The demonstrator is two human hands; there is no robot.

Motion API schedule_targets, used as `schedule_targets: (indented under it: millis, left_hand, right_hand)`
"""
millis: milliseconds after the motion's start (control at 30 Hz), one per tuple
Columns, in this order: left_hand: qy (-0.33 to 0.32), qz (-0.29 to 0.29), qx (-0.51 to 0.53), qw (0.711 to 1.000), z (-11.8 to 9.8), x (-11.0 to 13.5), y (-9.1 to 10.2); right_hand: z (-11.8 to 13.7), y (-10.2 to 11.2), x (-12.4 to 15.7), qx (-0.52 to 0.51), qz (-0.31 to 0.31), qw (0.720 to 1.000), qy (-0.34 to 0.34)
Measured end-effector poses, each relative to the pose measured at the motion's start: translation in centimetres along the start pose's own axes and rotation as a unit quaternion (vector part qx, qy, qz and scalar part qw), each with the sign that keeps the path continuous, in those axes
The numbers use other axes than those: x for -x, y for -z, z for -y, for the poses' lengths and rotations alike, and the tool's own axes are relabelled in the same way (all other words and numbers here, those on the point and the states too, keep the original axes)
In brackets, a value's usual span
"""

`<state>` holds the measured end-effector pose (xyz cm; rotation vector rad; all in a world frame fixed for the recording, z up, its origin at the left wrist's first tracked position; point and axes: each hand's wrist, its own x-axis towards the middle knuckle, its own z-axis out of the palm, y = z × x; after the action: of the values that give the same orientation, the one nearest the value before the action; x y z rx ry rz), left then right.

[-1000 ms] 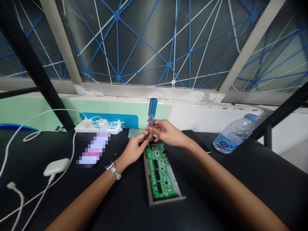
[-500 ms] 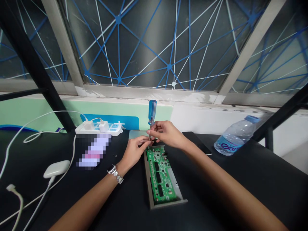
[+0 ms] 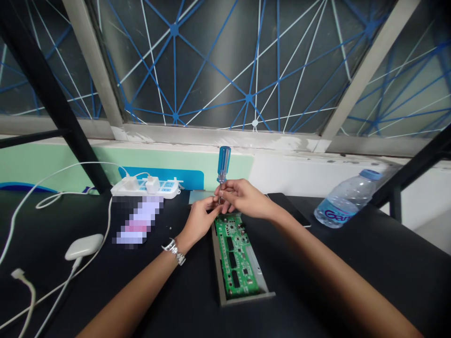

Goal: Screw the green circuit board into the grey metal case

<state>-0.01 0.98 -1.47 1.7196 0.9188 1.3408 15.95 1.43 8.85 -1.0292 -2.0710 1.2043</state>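
A screwdriver (image 3: 223,162) with a clear blue handle stands nearly upright over the far end of a green circuit board (image 3: 239,256). The board lies in a shallow metal tray (image 3: 217,272) on the black table. My right hand (image 3: 243,197) grips the screwdriver's shaft just below the handle, fingers closed. Lower down, my left hand (image 3: 200,216) pinches around the shaft close to its tip, with a silver watch on the wrist. Fingers hide the tip and whatever it touches at the board's far left corner.
Left on the table (image 3: 169,291) are a white power strip (image 3: 164,188), a blurred-out phone-like thing (image 3: 139,223), a white charger (image 3: 84,246) and loose cables. A dark phone or tablet (image 3: 291,211) and a tilted water bottle (image 3: 347,199) lie to the right.
My left hand has shifted slightly right and up along the shaft, and its wrist has turned a little. The right fingers have moved slightly down the screwdriver. The board stays put.
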Motion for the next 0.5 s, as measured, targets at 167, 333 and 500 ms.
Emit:
schedule_targets:
  millis: [167, 333, 500]
  left_hand:
    - [0.022, 0.01, 0.037, 0.999, 0.2, -0.2, -0.4]
    - [0.048, 0.011, 0.058, 0.997, -0.8, 0.2, -0.3]
    - [0.05, 0.012, 0.038, 0.998, -1.5, 0.7, 0.5]
  right_hand:
    - [-1.2, -0.5, -0.4, 0.002, -0.051, 0.998, 0.021]
    - [-1.8, 0.0, -0.7, -0.006, -0.091, 0.995, 0.029]
    - [-1.5, 0.6, -0.5, -0.011, -0.067, 0.997, 0.024]
